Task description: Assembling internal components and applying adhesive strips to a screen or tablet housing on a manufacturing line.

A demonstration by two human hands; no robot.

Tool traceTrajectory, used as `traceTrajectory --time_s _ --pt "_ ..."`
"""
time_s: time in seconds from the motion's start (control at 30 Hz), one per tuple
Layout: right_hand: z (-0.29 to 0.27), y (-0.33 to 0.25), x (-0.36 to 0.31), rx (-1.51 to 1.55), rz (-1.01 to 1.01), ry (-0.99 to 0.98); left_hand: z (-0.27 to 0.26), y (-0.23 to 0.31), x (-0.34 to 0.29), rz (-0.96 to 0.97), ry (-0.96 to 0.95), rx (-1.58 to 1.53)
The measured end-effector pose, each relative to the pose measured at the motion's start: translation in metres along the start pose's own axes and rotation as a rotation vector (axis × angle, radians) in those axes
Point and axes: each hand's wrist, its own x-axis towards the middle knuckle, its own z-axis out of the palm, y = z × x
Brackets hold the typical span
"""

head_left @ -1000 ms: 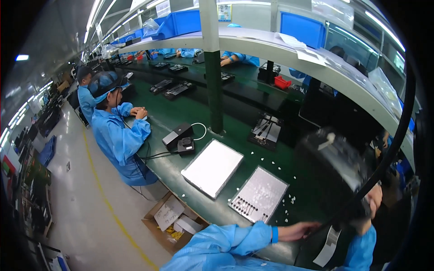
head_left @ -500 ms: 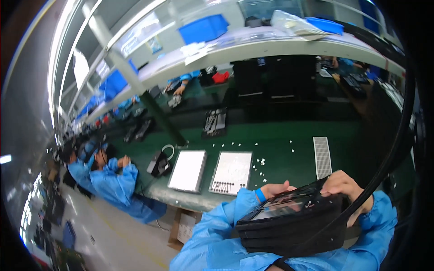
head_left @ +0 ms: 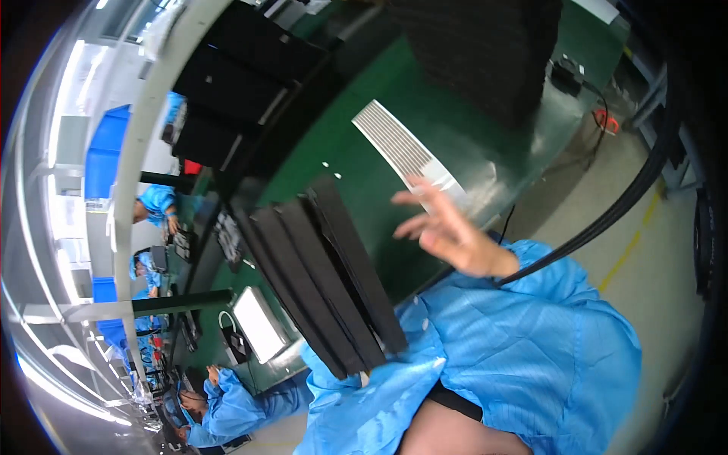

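A stack of black, flat-sided trays or cases (head_left: 318, 280) stands steeply tilted in front of my chest, gaps showing between its layers. My left sleeve (head_left: 322, 371) runs behind the lower end of the stack. Only a sliver of skin shows there, and the fingers of my left hand are hidden. To the right of the stack my right hand (head_left: 455, 239) is raised with its fingers spread, slightly blurred and holding nothing. Its fingertips overlap the near end of a white sheet with rows of grey strips (head_left: 406, 144) on the green bench (head_left: 364, 212); contact cannot be told.
A large black block-like stack (head_left: 478, 61) stands at the far side. A white panel (head_left: 259, 324) and a small black device (head_left: 235, 345) lie to the left. A co-worker in blue (head_left: 243, 406) sits beyond them. A black cable (head_left: 614, 220) crosses the right side.
The view has swung to the right and tilted. My right hand has come off the black stack and opened. The stack has turned from lying fairly flat to standing steeply.
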Motion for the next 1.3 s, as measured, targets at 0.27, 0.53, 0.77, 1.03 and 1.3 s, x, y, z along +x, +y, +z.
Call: traceTrajectory --time_s 0.27,0.53,0.77,1.03,1.3 --pt "0.011 0.059 0.072 -0.594 0.265 -0.127 0.099 0.02 0.047 0.272 0.453 0.32" --pt "-0.006 0.1 0.085 -0.471 0.243 -0.068 0.08 0.006 0.064 0.357 0.385 0.538" --pt "-0.01 0.072 0.087 -1.008 -0.134 0.049 0.083 0.033 0.055 0.847 0.362 0.741" --pt "-0.003 0.02 0.084 -0.728 -0.72 -0.232 0.219 0.044 0.07 0.232 -0.535 0.32" --pt "-0.101 -0.002 0.082 -0.468 -0.518 0.466 0.235 0.041 0.131 0.406 -0.769 1.195"
